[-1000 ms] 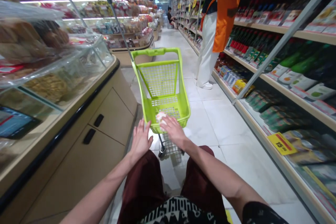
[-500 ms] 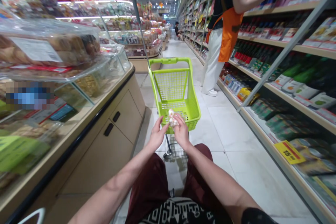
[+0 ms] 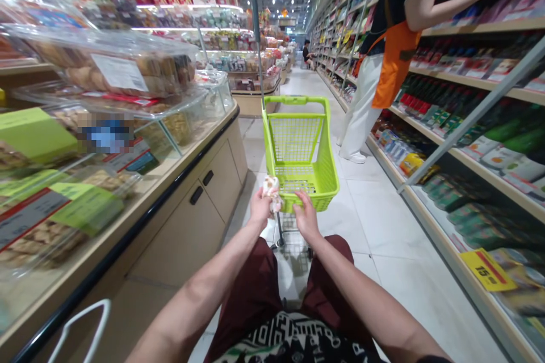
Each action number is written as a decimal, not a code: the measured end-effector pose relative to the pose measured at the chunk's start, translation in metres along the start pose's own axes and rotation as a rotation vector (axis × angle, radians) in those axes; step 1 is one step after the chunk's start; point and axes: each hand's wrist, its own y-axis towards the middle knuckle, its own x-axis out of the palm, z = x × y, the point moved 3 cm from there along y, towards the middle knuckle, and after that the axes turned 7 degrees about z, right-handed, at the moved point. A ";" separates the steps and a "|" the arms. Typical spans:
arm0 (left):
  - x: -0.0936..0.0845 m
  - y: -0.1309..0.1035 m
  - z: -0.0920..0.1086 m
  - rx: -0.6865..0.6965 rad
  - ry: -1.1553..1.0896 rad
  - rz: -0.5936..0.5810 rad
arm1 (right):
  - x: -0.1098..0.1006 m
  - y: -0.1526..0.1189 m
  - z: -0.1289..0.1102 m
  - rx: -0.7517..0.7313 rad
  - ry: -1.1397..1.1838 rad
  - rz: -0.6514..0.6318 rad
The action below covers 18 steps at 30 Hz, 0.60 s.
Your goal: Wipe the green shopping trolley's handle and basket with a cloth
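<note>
My left hand [image 3: 259, 210] is closed on a small crumpled, white-and-pink patterned bundle [image 3: 271, 187]; whether it is cloth or a soft packet I cannot tell. The bundle is held near the front left of a bright green shopping cart basket [image 3: 328, 181]. Close to the basket's near rim, my right hand [image 3: 306, 215] has its fingers apart and slightly bent, with nothing visible in them. Both forearms reach forward over my dark red trousers.
A display counter [image 3: 221, 161] with clear boxes of baked goods [image 3: 123, 68] runs along the left. Stocked shelves [image 3: 477, 144] line the right. A person in an orange apron [image 3: 395, 65] reaches to an upper shelf. Another person [image 3: 307, 55] sits far down the aisle.
The bundle has passed from between both hands to my left hand, and my right hand has moved apart from it. My view has turned slightly left.
</note>
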 end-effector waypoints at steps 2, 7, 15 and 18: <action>-0.011 0.024 0.015 0.247 0.282 0.120 | -0.015 0.019 0.008 -0.152 -0.189 -0.002; 0.007 0.053 0.038 0.679 0.664 0.040 | -0.030 0.050 0.024 -0.338 -0.552 -0.119; 0.041 0.011 0.005 1.027 1.002 -0.681 | -0.028 0.045 0.045 -0.411 -0.532 -0.304; 0.041 -0.001 0.004 1.086 1.020 -0.712 | -0.040 0.052 0.050 -0.374 -0.491 -0.271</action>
